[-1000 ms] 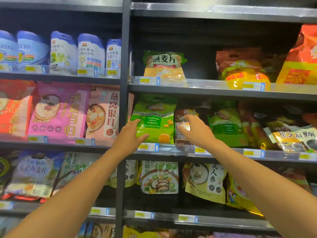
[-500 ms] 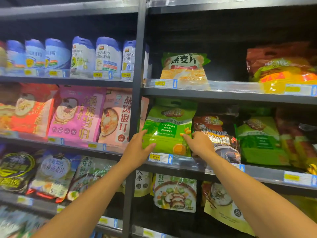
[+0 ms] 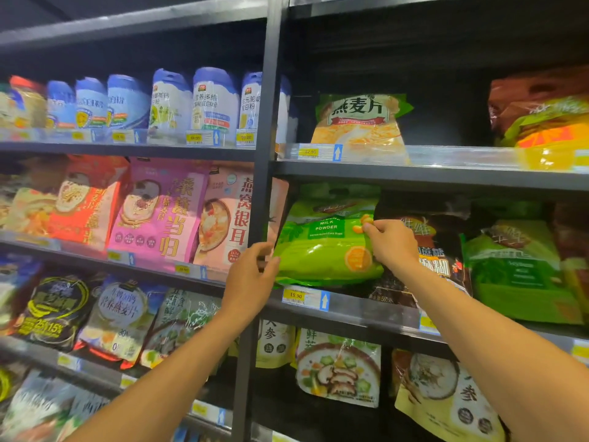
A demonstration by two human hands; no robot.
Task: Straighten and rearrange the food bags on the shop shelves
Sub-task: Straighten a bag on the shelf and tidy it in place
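Observation:
A bright green soybean milk powder bag [image 3: 322, 247] stands on the middle shelf [image 3: 366, 311], just right of the dark upright post. My right hand [image 3: 390, 242] grips the bag's right edge, with fingers curled round it. My left hand [image 3: 253, 275] pinches its lower left corner between thumb and fingers. The bag leans back a little. A dark brown bag [image 3: 427, 250] stands directly to its right, partly hidden behind my right hand and wrist.
A vertical metal post [image 3: 263, 186] splits the shelving. Pink and red bags [image 3: 159, 212] fill the left bay, and blue-white pouches [image 3: 210, 106] line the shelf above. An oat bag [image 3: 358, 126] sits top right, with green bags [image 3: 516, 269] further right and soup bags [image 3: 338, 368] below.
My right hand left the brown bag and went to the green bag's right edge, then slid higher up. My left hand stayed at its lower left corner. The view moved closer.

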